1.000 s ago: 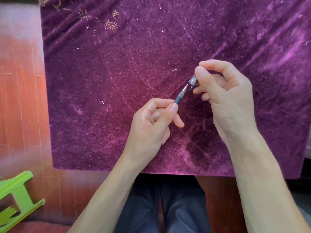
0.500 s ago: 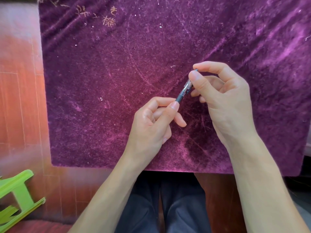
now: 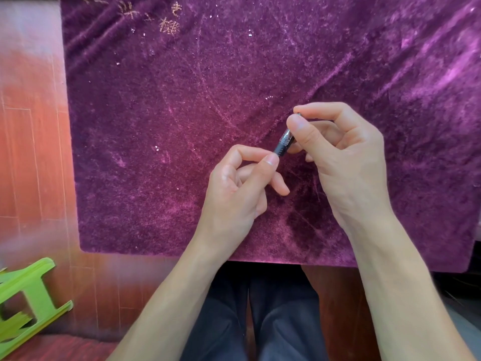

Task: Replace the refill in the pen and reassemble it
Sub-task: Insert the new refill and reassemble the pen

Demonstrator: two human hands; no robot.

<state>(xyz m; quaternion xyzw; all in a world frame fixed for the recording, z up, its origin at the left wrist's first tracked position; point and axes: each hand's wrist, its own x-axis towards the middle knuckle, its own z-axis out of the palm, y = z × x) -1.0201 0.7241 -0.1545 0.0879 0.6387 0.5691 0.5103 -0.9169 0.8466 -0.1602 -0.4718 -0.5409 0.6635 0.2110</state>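
The pen (image 3: 283,143) is held in the air above a purple velvet cloth (image 3: 182,126), between both hands, near the middle of the view and a little to the right. Only a short dark section with a clear band is exposed; the rest is covered by fingers, and whether the refill is inside cannot be told.

At the far left, a wooden floor (image 3: 31,152) of reddish boards is seen, blurred towards the edge. A green plastic stool (image 3: 28,295) lies on it in the lower left corner, partly cut off by the frame.

The cloth covers the work surface from just right of the floor strip to the right edge. Gold embroidered marks (image 3: 169,26) and small pale specks are noted near its top left. Creases run diagonally across it.

The left hand (image 3: 234,194) is closed narrowly on the lower end of the pen, which is pinched between the thumb tip and the curled forefinger. The remaining fingers are folded into the palm.

The right hand (image 3: 346,162) is closed on the upper end of the pen. The thumb is pressed against the near side of the barrel and the forefinger is hooked over the top end, where a small dark tip is just visible. The other fingers are curled loosely behind.

The pen is tilted, lower end to the left, upper end to the right. Dark trousers (image 3: 273,316) are seen below the cloth edge, between the two bare forearms.
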